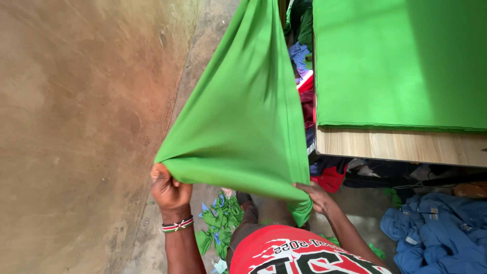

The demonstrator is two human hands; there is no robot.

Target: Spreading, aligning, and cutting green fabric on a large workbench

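Gripping green fabric (243, 116) taut between both hands, left hand (170, 190) closing fully around one corner, right hand (317, 197) pinching the other edge, fabric stretching away from them, wooden bench (401, 144) lying just beyond the right hand, carrying more green cloth (401, 61).

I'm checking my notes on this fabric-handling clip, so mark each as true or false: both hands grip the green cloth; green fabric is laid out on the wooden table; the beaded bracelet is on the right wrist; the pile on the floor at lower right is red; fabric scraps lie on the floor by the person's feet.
1. Both hands grip the green cloth. True: left hand and right hand each pinch its lower edge.
2. Green fabric is laid out on the wooden table. True.
3. The bracelet is on the right wrist. False: it is on the left.
4. The pile at lower right is red. False: it is blue.
5. Scraps lie on the floor. True: green and blue pieces.
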